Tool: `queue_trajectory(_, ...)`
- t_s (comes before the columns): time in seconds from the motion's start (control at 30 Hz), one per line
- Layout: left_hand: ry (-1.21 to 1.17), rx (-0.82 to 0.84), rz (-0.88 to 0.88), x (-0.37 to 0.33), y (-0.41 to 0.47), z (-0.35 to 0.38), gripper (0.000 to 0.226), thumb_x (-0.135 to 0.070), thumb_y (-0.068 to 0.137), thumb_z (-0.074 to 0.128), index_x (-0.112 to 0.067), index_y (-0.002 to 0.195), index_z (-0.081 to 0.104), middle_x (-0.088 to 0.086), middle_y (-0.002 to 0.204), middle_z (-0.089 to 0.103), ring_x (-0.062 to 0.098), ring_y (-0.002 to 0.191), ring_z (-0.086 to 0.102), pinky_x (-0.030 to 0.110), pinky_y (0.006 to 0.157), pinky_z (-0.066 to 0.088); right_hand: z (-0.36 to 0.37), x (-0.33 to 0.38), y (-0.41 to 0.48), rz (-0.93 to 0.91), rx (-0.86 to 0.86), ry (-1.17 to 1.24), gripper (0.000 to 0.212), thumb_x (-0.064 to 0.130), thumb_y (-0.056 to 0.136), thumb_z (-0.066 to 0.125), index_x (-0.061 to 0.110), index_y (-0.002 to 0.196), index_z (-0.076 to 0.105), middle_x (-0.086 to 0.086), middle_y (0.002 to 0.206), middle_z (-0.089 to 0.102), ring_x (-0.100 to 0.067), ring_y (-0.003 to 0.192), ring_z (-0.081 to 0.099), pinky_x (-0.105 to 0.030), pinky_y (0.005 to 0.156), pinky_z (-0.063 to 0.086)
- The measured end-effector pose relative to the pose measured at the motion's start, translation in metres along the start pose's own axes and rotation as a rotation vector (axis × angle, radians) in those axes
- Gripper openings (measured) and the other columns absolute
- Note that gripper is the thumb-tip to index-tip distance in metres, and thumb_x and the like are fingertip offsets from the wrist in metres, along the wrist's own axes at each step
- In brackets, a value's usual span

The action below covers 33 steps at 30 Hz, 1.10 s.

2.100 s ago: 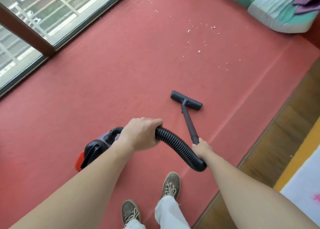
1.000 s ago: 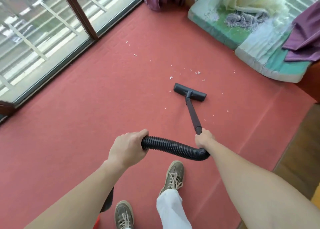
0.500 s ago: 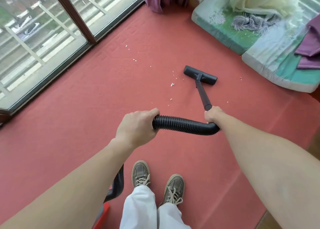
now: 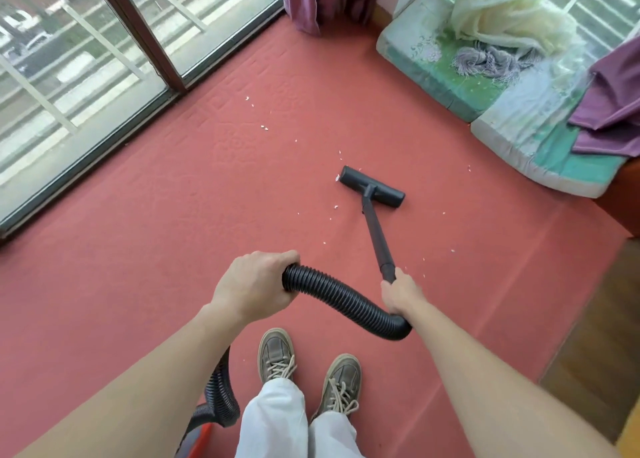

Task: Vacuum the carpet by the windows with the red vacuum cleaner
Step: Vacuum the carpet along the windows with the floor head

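Black hose (image 4: 341, 300) in left hand (image 4: 252, 286) (wand (image 4: 377, 236) in right hand (image 4: 401, 293))

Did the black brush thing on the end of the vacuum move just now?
Yes. The black brush has come back toward the shoes, farther from the green cushion than it was a moment ago.

Red carpet (image 4: 173, 250) covers most of the floor, from the window track on the left to a strip of wood floor (image 4: 595, 336) on the near right. On it: black floor head (image 4: 372, 187) flat, centre-right. White scraps (image 4: 264, 127) scattered round it & further twd the glass. Two brown shoes (image 4: 276, 355) near, side by side. Red vacuum body (image 4: 204, 440) at near-left edge, mostly cut off. Pale-green cushions (image 4: 436, 73) at carpet's far-right edge. Purple curtain (image 4: 313, 4) hem reaches carpet at far end.
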State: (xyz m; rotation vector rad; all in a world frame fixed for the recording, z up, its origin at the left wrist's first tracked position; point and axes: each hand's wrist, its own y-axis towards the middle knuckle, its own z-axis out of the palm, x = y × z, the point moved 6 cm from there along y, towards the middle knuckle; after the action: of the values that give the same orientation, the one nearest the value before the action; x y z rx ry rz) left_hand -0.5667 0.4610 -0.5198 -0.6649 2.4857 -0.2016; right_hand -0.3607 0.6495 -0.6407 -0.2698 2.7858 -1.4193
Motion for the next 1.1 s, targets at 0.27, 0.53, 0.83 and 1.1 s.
queue_trajectory(0.27, 0.027, 0.151, 0.006, 0.014, -0.021, -0.004, 0.018, -0.035, 0.071, 0.058, -0.032, 0.077, 0.042, -0.011, 0.063, 0.053, 0.024, 0.065, 0.059, 0.031, 0.055, 0.039, 0.045, 0.0, -0.064, -0.053, 0.103, -0.007, 0.047, 0.034, 0.099, 0.041, 0.027, 0.145, 0.037, -0.012, 0.123, 0.062, -0.033, 0.111, 0.059, -0.034, 0.09, 0.044)
queue_trajectory(0.53, -0.049, -0.089, -0.115, 0.033, -0.004, -0.025, 0.014, -0.032, 0.078, 0.063, -0.026, 0.082, 0.051, -0.006, 0.062, 0.058, 0.027, 0.059, 0.056, 0.035, 0.054, 0.047, -0.026, 0.078, 0.025, -0.069, -0.03, -0.168, 0.039, 0.029, 0.097, 0.045, 0.015, 0.133, 0.049, -0.015, 0.129, 0.059, -0.035, 0.116, 0.056, -0.031, 0.088, 0.042)
queue_trajectory(0.83, -0.007, -0.23, -0.187, 0.04, 0.015, -0.033, 0.017, -0.032, 0.082, 0.064, -0.023, 0.082, 0.049, -0.004, 0.061, 0.056, 0.031, 0.057, 0.053, 0.035, 0.053, 0.045, -0.073, 0.133, 0.071, -0.049, -0.102, -0.261, 0.033, 0.021, 0.089, 0.05, 0.007, 0.118, 0.056, -0.014, 0.112, 0.062, -0.035, 0.092, 0.059, -0.033, 0.072, 0.045)
queue_trajectory(1.1, -0.044, -0.069, -0.18, 0.042, -0.01, -0.02, 0.012, -0.031, 0.077, 0.063, -0.027, 0.084, 0.055, -0.007, 0.063, 0.058, 0.026, 0.062, 0.058, 0.034, 0.057, 0.047, 0.001, 0.068, -0.001, -0.091, 0.024, -0.128, 0.037, 0.026, 0.096, 0.043, 0.018, 0.132, 0.044, -0.015, 0.124, 0.058, -0.032, 0.099, 0.054, -0.032, 0.084, 0.038)
